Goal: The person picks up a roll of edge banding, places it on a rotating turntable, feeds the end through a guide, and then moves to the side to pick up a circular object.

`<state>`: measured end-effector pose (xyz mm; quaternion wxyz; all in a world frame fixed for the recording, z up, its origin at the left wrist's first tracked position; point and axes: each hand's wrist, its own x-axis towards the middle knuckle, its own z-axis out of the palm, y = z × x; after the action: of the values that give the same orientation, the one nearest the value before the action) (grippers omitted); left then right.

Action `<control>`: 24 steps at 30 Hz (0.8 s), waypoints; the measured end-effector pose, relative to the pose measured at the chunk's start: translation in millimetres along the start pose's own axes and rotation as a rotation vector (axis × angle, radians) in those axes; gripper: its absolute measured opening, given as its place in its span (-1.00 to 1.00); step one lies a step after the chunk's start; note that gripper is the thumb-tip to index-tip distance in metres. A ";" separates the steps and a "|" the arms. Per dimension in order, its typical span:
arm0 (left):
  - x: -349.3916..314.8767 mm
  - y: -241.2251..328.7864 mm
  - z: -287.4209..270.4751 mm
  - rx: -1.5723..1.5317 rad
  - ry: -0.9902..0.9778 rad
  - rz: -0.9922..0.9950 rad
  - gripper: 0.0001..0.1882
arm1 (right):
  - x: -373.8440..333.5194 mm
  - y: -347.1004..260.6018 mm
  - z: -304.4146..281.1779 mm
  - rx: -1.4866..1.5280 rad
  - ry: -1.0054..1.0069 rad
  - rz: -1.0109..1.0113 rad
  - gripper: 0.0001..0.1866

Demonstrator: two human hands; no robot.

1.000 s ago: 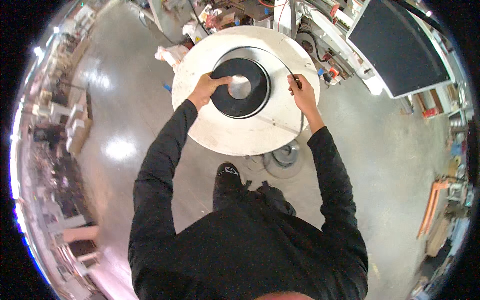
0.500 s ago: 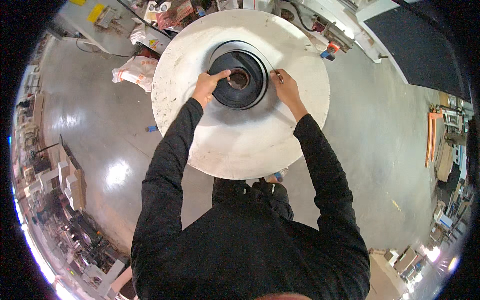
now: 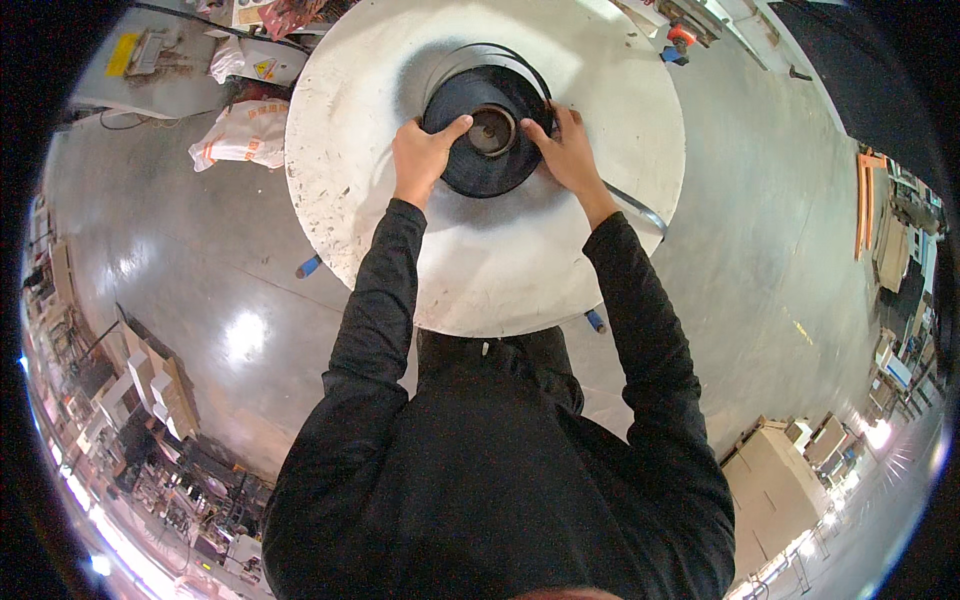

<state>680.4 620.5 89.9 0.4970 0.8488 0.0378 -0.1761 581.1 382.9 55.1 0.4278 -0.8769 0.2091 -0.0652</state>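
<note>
Fingers point(image 3: 461, 125) of the left hand point(image 3: 421, 160) were mostly hidden behind the hand itself and the rim of the black roll point(image 3: 486, 180); only the thumb showed clearly. On the right hand point(image 3: 568, 158), the thumb lay in full view, while the bent fingertips were lost against the dark band at the roll's far right side. Inside the roll's brown-edged core point(image 3: 491, 130) everything was dim and hard to make out. A thin strip point(image 3: 638, 209) passed out of sight under the right wrist, so whether it joined the roll could not be told. The far edge of the round white worktop point(image 3: 480, 290) was cut off by the top of the view.

The black roll was over the worktop, directly between the two hands. Both thumbs pressed on its upper face, one on each side of the core, their tips near its edge. Each hand was curled about the rim, thumb and fingers parted by the roll and gripping it; whether the right fingers also pinched the loose loop point(image 3: 520, 57) could not be told. That loop stood out past the roll's far rim. Whether the roll rested flat or was slightly raised was unclear. A white sack point(image 3: 245, 137) lay left of the worktop.
</note>
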 end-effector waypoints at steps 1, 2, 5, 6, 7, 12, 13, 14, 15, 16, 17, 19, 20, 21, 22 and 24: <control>0.6 3.0 -1.4 0.048 -0.011 -0.015 -0.24 | -0.9 -2.5 0.3 0.053 -0.020 0.041 -0.16; -0.1 5.5 -2.3 0.096 -0.022 -0.030 -0.23 | -2.7 -4.8 0.9 0.028 -0.016 0.024 -0.15; -2.9 8.2 -1.0 0.197 0.029 0.059 -0.13 | -4.7 0.0 1.2 -0.044 0.015 -0.009 -0.10; 1.4 -0.6 -1.4 0.147 0.028 0.069 -0.12 | -4.8 -2.9 4.6 -0.055 0.022 -0.013 -0.09; 7.5 -13.5 -1.8 0.096 0.029 0.078 -0.11 | -4.7 -5.2 8.3 -0.065 0.026 -0.019 -0.08; 6.5 -15.9 4.6 -0.173 -0.032 0.067 -0.05 | 0.6 -10.3 3.6 -0.088 -0.022 0.031 -0.05; 9.8 -21.5 3.5 -0.202 -0.046 0.070 -0.03 | 1.5 -17.7 2.0 -0.087 -0.044 0.037 -0.05; 12.9 -27.4 1.7 -0.231 -0.058 0.073 -0.02 | 2.2 -25.5 1.1 -0.076 -0.057 0.045 -0.03; 13.7 -29.1 2.8 -0.227 -0.055 0.058 -0.05 | 2.2 -26.5 -0.7 -0.070 -0.065 0.058 -0.02; 14.0 -30.9 4.3 -0.223 -0.051 0.043 -0.08 | 1.1 -27.7 -1.0 -0.062 -0.075 0.071 -0.01; 13.9 -33.0 5.1 -0.218 -0.046 0.028 -0.10 | -0.5 -25.8 2.7 -0.030 -0.037 0.073 0.01; 11.2 -28.3 11.8 -0.274 -0.056 0.047 -0.14 | 0.7 -8.2 8.2 0.027 0.053 0.087 0.05; 9.7 -25.9 14.1 -0.302 -0.061 0.055 -0.15 | 7.3 0.2 7.1 0.011 -0.014 0.136 0.06; 10.1 -27.7 14.6 -0.291 -0.046 0.057 -0.17 | 15.8 2.3 5.5 -0.002 -0.085 0.181 0.07; 10.7 -29.1 15.5 -0.280 -0.033 0.060 -0.19 | 18.9 4.0 5.5 -0.014 -0.156 0.226 0.08; 11.3 -30.4 13.8 -0.289 -0.033 0.054 -0.21 | 24.8 3.1 1.7 0.017 -0.216 0.234 0.08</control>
<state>680.1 622.8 54.8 0.6193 0.7661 0.0319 -0.1691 603.1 371.9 50.1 0.4599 -0.8448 0.2621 0.0782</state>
